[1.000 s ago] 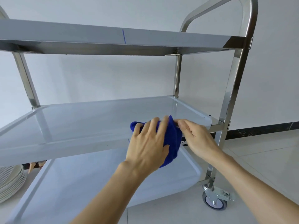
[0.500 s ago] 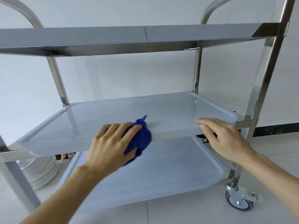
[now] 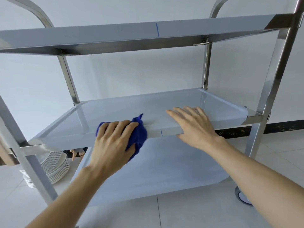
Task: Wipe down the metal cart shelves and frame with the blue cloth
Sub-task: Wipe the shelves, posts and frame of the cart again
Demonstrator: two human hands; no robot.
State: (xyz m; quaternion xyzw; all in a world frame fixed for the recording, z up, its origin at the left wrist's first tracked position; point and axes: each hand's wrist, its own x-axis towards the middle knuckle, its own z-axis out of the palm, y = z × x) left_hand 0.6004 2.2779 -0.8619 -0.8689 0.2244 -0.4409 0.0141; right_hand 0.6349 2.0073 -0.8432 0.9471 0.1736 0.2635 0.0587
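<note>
White wall behind, three-shelf metal cart (image 3: pixel 271 89) in front of you.
Your left hand (image 3: pixel 113 142) grips the blue cloth (image 3: pixel 139 134) against the middle shelf's (image 3: pixel 148 106) near rim; the cloth bunches under your fingers and palm, spilling rightward. Your right hand (image 3: pixel 194 124) rests flat and open on that rim. Push too hard and the wheeled cart could roll away.

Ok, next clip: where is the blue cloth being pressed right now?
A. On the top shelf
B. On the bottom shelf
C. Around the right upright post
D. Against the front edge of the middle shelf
D: the left hand holds the blue cloth wrapped over the front edge of the middle shelf, while the right hand lies flat on that same edge further right.
</note>
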